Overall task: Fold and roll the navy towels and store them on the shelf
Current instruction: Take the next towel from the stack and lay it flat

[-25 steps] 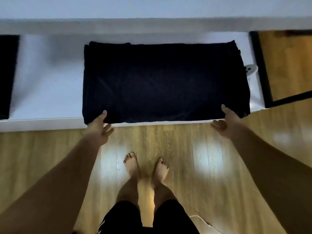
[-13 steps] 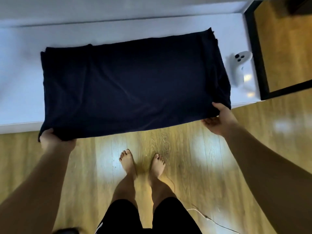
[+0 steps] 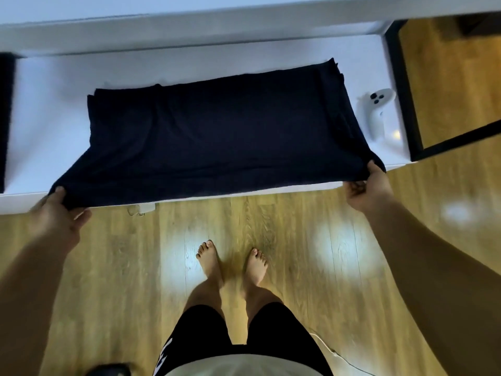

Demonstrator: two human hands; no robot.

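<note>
A folded navy towel (image 3: 217,137) lies spread on the white surface (image 3: 48,126), its near edge lifted slightly at the front lip. My left hand (image 3: 58,213) grips the near left corner, thumb on top. At the near right corner my right hand (image 3: 366,185) pinches the cloth, fingers curled under it. The towel's far edge rests flat on the white surface. Another dark cloth (image 3: 5,118) shows at the far left edge, mostly cut off.
A white handheld controller (image 3: 378,112) lies on the surface just right of the towel. A black-framed panel (image 3: 406,104) stands at the right end. Wooden floor (image 3: 325,240) with my bare feet below; a white cable (image 3: 325,348) trails near my right leg.
Both hands went from resting open at the towel's front edge to gripping its near corners. The near edge has been pulled toward me and lifted a little.
</note>
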